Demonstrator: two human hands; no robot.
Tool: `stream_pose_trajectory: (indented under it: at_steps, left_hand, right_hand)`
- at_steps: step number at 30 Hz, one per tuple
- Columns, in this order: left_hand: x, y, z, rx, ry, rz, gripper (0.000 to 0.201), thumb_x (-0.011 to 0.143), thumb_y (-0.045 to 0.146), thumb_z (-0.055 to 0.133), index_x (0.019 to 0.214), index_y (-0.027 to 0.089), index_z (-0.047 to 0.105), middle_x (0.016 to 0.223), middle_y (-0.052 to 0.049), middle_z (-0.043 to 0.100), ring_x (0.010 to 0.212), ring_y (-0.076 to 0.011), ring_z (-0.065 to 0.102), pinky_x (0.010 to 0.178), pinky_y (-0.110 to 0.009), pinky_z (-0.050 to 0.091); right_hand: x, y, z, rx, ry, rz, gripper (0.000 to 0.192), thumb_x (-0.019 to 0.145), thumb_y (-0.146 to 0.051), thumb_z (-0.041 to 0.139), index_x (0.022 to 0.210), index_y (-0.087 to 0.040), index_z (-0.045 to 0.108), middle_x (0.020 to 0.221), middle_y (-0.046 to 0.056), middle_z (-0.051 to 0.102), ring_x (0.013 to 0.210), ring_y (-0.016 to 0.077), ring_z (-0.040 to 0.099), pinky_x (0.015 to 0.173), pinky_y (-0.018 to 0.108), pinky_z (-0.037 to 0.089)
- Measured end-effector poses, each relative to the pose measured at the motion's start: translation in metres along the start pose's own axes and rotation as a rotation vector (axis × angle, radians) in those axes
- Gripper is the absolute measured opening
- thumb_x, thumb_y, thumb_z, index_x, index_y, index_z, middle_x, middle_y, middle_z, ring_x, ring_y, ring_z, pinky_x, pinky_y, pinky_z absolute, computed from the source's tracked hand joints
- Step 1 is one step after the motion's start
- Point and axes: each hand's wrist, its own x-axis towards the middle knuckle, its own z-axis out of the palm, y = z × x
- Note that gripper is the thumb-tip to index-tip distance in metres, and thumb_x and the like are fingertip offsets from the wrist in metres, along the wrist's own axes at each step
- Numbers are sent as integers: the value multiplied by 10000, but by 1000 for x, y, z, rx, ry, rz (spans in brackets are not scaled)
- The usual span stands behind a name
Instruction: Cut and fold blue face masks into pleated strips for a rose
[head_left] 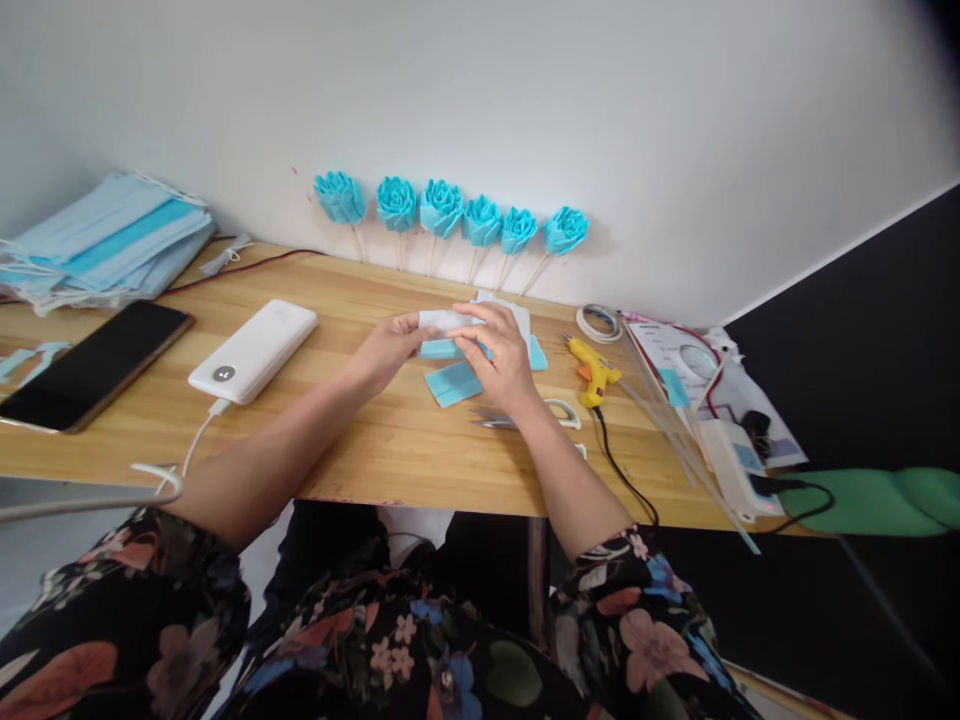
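A strip of face mask fabric (pixel 441 320), white with a blue lower edge, is held up between my two hands above the table. My left hand (pixel 388 352) pinches its left end. My right hand (pixel 496 355) lies over the strip's right part, fingers bent and touching it; its thumb side is partly hidden. Below sits a loose blue fabric piece (pixel 454 384), with more white and blue pieces (pixel 517 316) behind my right hand. Under my right wrist lie scissors (pixel 561 410), partly covered by it.
Several blue fabric flowers (pixel 442 208) on sticks lean against the wall. At right are a yellow glue gun (pixel 598 372), tape roll (pixel 598 322) and power strip (pixel 739 470). At left are a power bank (pixel 255 350), a phone (pixel 101 365) and stacked face masks (pixel 112 240).
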Motion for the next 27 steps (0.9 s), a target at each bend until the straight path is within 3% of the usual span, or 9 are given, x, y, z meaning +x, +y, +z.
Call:
stream_pose_trajectory:
  at_steps: [8,13,18,21,25,27]
  left_hand:
    - [-10,10,8,179,-137,39,351,715,443,809,924,161,790,896,-67,785,895,-229,719,888,-364,530]
    - [-11,13,10,213,-175,57,371,731,444,799,973,163,788,948,-77,786,999,-257,711,966,-402,513]
    - [-12,13,10,217,-166,39,361,716,448,812,933,161,785,924,-66,782,932,-238,714,954,-395,525]
    - [-9,9,9,183,-143,28,385,725,496,803,911,160,776,914,-67,774,902,-233,711,924,-391,541]
    - [-6,6,7,70,-74,13,564,779,672,685,918,130,758,907,-121,759,924,-269,703,852,-389,561]
    - [-6,6,7,77,-55,13,554,768,661,705,918,130,758,913,-122,754,916,-260,697,828,-366,560]
  right_hand:
    - [-3,6,2,84,67,142,180,965,-326,578,960,-279,753,1256,54,698,1189,229,623,1046,463,477]
    - [-2,4,2,175,86,200,194,964,-343,576,958,-251,747,1206,67,722,1147,213,660,1032,411,499]
    - [-2,3,5,222,60,284,177,941,-327,592,946,-234,743,994,34,769,950,185,701,900,346,550]
    - [-2,4,6,251,93,318,163,917,-307,617,998,-224,732,980,29,765,901,174,698,867,331,557]
    - [-2,5,6,227,123,350,204,911,-341,621,1047,-222,714,985,36,753,905,180,687,875,345,555]
    - [-2,4,6,212,115,350,213,912,-344,616,1060,-224,710,990,38,748,910,179,682,875,347,553]
